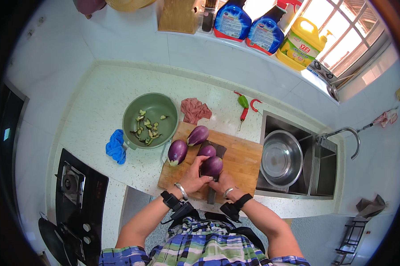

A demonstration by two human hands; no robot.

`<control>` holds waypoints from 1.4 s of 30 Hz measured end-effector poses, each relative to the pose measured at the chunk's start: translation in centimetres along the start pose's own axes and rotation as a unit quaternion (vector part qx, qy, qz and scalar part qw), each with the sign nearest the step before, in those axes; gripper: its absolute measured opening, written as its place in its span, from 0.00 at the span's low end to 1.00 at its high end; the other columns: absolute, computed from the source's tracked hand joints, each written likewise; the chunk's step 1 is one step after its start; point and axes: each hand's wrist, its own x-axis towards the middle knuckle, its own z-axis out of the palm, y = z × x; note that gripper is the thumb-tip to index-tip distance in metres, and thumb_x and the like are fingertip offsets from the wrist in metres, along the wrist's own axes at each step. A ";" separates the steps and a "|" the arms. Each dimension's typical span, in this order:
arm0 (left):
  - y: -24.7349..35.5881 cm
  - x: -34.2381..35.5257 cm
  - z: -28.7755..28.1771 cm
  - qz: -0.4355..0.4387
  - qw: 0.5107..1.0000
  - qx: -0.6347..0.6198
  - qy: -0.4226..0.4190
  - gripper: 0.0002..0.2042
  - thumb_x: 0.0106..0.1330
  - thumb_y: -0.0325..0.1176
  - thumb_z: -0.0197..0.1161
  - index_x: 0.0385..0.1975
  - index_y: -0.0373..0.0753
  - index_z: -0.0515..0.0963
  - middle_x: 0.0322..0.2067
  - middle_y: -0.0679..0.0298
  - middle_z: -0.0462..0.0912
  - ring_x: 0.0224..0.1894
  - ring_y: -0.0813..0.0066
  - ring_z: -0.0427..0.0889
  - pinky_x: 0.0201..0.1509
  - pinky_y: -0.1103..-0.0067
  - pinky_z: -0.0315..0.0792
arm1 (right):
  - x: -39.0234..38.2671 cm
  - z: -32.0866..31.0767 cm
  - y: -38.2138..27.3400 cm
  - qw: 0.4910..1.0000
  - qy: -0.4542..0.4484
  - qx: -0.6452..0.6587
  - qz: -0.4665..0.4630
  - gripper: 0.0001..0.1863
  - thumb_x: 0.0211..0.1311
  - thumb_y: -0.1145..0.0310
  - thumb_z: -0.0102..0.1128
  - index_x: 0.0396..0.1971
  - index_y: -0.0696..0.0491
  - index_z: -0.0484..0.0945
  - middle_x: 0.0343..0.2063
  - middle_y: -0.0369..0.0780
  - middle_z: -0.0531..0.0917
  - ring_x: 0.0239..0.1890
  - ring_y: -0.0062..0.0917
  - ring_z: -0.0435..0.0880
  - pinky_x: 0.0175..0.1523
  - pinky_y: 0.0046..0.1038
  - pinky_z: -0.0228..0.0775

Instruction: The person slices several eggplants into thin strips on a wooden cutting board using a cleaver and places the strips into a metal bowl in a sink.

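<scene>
My left hand (195,175) is closed round a purple eggplant (212,166) over the wooden cutting board (244,159). My right hand (224,181) is closed at that eggplant's lower end, its fingertips partly hidden. Just behind it another eggplant (207,150) rests on the dark cleaver (211,196), which lies on the board, mostly covered by my hands and the eggplants. Two more eggplants, one at the left (177,151) and one at the back (197,135), sit on the board.
Left are a green basin (131,106) with trimmings, a blue cloth (116,147) and a stove (93,204). Behind are a pink cloth (194,111), peppers (243,102) and bottles (232,24) on a ledge. Right is a sink (324,175) with a steel bowl (281,157).
</scene>
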 end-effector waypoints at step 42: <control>-1.0 2.7 10.0 -0.136 0.877 0.460 -0.028 0.26 0.54 0.42 0.62 0.45 0.29 0.63 0.44 0.44 0.68 0.48 0.48 0.68 0.51 0.65 0.66 | -12.4 -9.4 9.5 0.976 0.101 0.167 -0.096 0.13 0.55 0.71 0.50 0.41 0.58 0.67 0.23 0.54 0.76 0.31 0.53 0.74 0.32 0.44 0.65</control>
